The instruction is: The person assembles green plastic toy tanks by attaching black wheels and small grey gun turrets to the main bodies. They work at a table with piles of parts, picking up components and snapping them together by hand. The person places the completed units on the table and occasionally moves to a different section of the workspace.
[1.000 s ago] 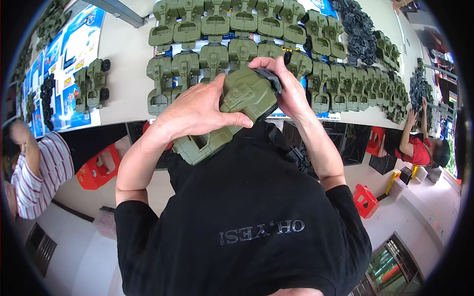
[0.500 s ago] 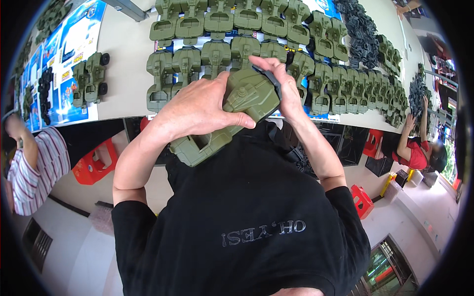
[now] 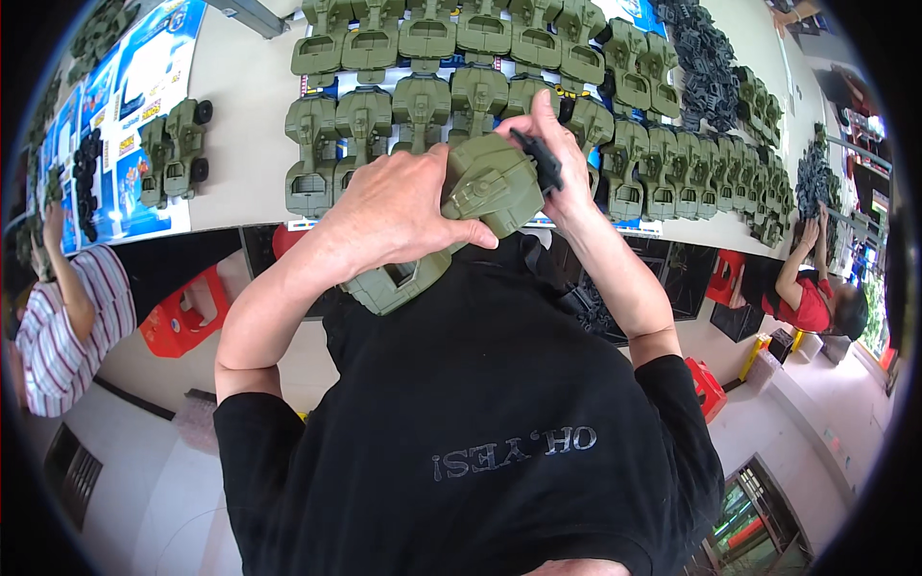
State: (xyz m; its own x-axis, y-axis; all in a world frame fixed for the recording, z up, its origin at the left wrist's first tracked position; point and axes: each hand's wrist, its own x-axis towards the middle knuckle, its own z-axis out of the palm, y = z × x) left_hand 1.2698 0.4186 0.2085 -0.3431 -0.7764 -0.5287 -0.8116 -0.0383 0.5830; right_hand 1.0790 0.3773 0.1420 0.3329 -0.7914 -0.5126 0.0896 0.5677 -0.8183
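Observation:
An olive-green plastic toy truck body (image 3: 492, 192) is held tilted in front of my chest. My left hand (image 3: 389, 206) is wrapped round its middle, the thumb lying along the near side, and hides part of it. At the body's right end is a dark grey plastic part (image 3: 541, 161), against the fingers of my right hand (image 3: 569, 168), which grip it. The right thumb or a finger points up, and the rest are partly hidden behind the part. Whether the dark part is joined to the body I cannot tell.
Rows of green toy truck bodies (image 3: 421, 106) line the table, beside a heap of dark grey parts (image 3: 706, 67). Bodies with black wheels (image 3: 182, 149) stand on printed sheets to the left. A co-worker in a striped shirt (image 3: 82, 317) is left, another in red (image 3: 816, 305) right.
The dark part now stands out more from the body's end, and my right fingers have shifted on it. The body has moved slightly right. The left co-worker's arm now reaches to the table.

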